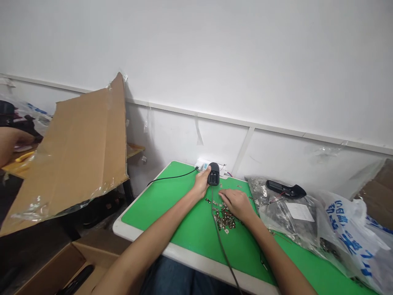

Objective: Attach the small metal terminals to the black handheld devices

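My left hand (202,180) grips a black plastic housing (213,175) above the back part of the green table mat. Recessed slots, like a battery compartment, show on the housing's face. Over a pile of small shiny metal pieces (225,219) is my right hand (236,201), thumb and fingers pinched together. Whatever lies between those fingertips is too small to make out. A few loose metal pieces are scattered around the pile. A thin dark cable (218,237) runs from below the housing down over the table's front edge.
A white power strip (202,163) with a black plug lies against the wall. To the right, another black housing (285,189) with wires rests on a clear plastic bag (267,209), beside a printed bag (346,229). Cardboard (82,143) stands at left; another person's arm (10,141) shows beyond it.
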Demonstrator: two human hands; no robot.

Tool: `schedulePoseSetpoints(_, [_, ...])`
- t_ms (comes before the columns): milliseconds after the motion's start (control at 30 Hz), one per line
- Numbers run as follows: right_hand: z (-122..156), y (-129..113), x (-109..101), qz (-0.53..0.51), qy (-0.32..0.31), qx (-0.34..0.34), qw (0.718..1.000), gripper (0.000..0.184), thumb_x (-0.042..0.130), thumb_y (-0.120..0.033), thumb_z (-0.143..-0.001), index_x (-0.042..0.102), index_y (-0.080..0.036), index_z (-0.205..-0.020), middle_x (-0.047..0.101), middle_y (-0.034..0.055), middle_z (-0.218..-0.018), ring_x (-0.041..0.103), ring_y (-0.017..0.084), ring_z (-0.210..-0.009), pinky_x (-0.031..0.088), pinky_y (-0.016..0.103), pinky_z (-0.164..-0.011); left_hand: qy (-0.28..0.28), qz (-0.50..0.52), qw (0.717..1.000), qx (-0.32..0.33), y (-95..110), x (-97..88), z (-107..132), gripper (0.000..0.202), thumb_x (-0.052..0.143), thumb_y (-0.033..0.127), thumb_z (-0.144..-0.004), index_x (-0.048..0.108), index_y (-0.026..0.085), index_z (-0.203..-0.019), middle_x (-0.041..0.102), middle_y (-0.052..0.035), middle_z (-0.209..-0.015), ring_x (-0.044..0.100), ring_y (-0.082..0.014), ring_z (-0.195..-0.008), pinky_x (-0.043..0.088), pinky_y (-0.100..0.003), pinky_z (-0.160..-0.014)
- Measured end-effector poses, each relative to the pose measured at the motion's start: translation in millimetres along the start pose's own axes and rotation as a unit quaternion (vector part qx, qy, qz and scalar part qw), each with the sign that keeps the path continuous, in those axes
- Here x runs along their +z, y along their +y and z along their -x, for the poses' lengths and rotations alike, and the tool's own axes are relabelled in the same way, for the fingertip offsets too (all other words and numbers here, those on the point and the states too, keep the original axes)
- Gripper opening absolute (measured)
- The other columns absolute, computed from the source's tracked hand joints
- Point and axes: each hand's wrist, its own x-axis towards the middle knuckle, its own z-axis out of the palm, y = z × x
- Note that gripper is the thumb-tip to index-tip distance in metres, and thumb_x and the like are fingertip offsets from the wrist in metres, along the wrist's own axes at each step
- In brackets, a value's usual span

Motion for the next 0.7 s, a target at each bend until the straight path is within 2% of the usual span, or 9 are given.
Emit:
schedulePoseSetpoints(167, [2,1,3,-0.003,-0.020,0.015,1.000,0.027,0.048,-0.030,-0.108,0.074,-0.020,-0.106,0.081,0.0074,-0.095,0.076,0.021,-0.081,0.054,0.030,-0.073,0.015,0.003,1.000,-0.017,1,-1.7,-4,0.028,0.086,0.035,-0.080,0.072,0.011,-0.083,0.072,-0.0063,-0.075,0.064,-0.0122,-0.060,0.054,-0.022,-0.057])
schedulePoseSetpoints(367, [3,1,4,-0.013,-0.031,0.021,0.999,0.027,0.049,-0.030,-0.107,0.074,-0.020,-0.107,0.081,0.0077,-0.097,0.077,0.022,-0.083,0.055,0.031,-0.075,0.047,0.023,0.998,-0.044,-1,-3.4,-7,0.016,0.073,0.025,-0.093,0.071,0.011,-0.084,0.073,-0.0067,-0.076,0.065,-0.0117,-0.061,0.056,-0.022,-0.060])
schedulePoseSetpoints(567, [4,-1,5,-0.008,-0.036,0.023,0.999,0.028,0.048,-0.031,-0.108,0.074,-0.020,-0.107,0.081,0.0081,-0.097,0.076,0.021,-0.081,0.054,0.030,-0.074,0.045,0.030,0.997,-0.054,-5,-5.4,-12,0.016,0.080,0.024,-0.087,0.071,0.011,-0.086,0.075,-0.0082,-0.080,0.068,-0.0132,-0.063,0.060,-0.025,-0.065])
schedulePoseSetpoints(700, [4,-2,5,-0.005,-0.038,0.021,0.999,0.027,0.049,-0.030,-0.108,0.074,-0.021,-0.106,0.081,0.0071,-0.096,0.076,0.021,-0.080,0.053,0.030,-0.072,0.060,0.034,0.996,-0.064,-4,-4.5,-12,0.014,0.076,0.022,-0.090,0.070,0.011,-0.084,0.074,-0.0081,-0.077,0.068,-0.0129,-0.062,0.061,-0.024,-0.064])
